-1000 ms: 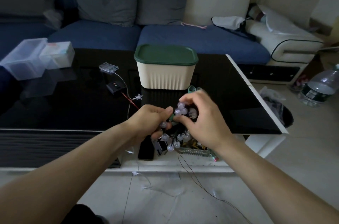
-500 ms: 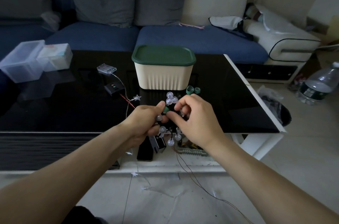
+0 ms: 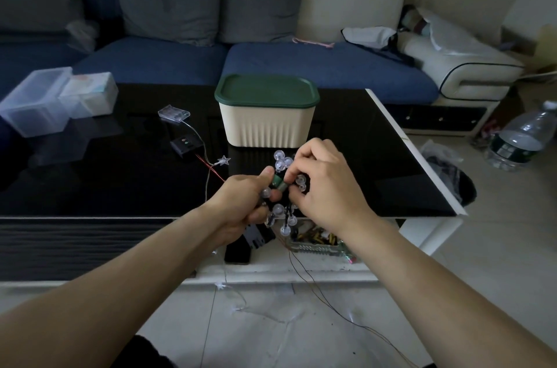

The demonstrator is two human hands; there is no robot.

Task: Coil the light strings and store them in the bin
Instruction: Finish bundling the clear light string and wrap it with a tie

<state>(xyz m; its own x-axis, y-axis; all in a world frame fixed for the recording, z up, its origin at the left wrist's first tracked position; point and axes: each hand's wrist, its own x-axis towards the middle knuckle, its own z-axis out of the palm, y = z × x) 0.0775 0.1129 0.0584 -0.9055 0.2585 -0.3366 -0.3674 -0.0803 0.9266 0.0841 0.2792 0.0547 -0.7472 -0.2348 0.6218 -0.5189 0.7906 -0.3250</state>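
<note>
A bundled light string of clear round bulbs hangs between my two hands above the near edge of the black table. My left hand grips the bundle from the left. My right hand pinches a small green roll against the bundle. The cream bin with its green lid on stands just behind my hands. A second string with a white star runs from a clear battery box across the table and down to the floor.
A black controller box lies left of the bin. Clear plastic containers sit at the far left of the table. Thin wires trail over the floor tiles. A water bottle stands at the right. A sofa runs behind the table.
The bulb bundle and both hands have risen slightly and stayed together. My right hand has shifted its pinch on the green roll at the bundle.
</note>
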